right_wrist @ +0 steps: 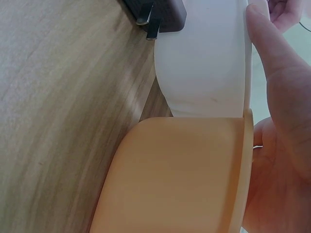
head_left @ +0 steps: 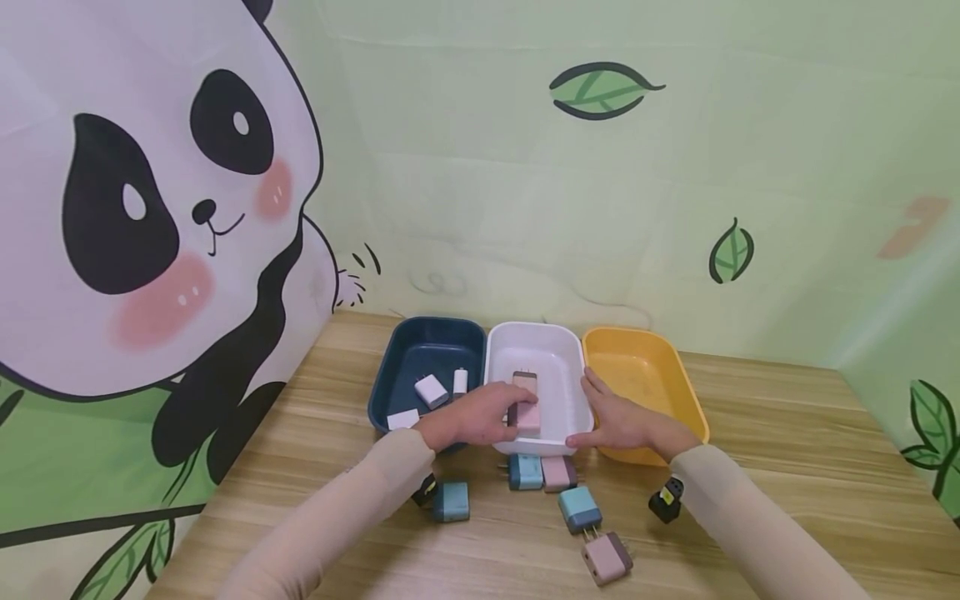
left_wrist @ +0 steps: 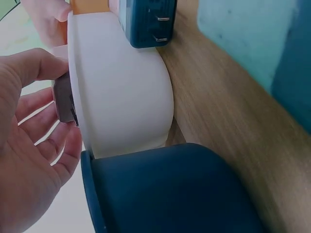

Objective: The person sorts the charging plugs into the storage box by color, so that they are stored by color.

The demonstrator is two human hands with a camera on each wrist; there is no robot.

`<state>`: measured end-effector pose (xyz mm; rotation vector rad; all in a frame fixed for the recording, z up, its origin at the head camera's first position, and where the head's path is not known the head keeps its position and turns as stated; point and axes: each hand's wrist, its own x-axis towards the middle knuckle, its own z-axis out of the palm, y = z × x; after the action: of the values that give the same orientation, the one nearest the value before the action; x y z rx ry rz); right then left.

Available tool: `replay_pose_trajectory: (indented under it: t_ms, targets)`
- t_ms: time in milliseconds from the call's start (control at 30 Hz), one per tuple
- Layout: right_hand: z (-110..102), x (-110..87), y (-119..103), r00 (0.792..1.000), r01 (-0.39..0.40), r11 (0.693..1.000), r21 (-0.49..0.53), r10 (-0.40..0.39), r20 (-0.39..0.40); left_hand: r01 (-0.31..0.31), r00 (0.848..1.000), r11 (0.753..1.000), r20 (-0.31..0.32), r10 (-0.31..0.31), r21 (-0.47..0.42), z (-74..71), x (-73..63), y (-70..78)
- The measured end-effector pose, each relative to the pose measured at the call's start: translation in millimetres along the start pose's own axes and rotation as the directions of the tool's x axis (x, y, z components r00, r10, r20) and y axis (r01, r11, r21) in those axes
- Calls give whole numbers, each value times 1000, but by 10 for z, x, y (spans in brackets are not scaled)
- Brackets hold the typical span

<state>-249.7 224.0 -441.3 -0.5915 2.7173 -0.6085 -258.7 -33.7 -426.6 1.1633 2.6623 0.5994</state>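
Note:
My left hand [head_left: 491, 412] reaches over the front of the white tray [head_left: 558, 367] and pinches a pink charger [head_left: 529, 418] between thumb and fingers. Its grey-brown end [left_wrist: 62, 97] shows between thumb and fingers in the left wrist view, by the tray's rim. Just beyond it, another pink charger [head_left: 525, 383] lies inside the tray. My right hand [head_left: 622, 421] rests at the white tray's front right corner, fingers extended along the right rim. Its thumb [right_wrist: 272, 43] touches the front rim.
A navy tray [head_left: 397, 350] at left holds several white chargers [head_left: 431, 390]. At right stands a yellow tray [head_left: 630, 342]. In front lie blue chargers [head_left: 452, 502], [head_left: 525, 472], [head_left: 580, 509] and pink chargers [head_left: 558, 473], [head_left: 607, 558] on the wooden table [head_left: 780, 442].

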Motion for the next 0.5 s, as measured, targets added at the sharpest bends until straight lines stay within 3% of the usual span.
replay_pose_trajectory:
  t_ms: [500]
  targets:
    - [-12, -8, -16, 1000, 5, 1000, 2, -5, 0, -11, 999, 999, -31, 9, -52, 29, 20, -112]
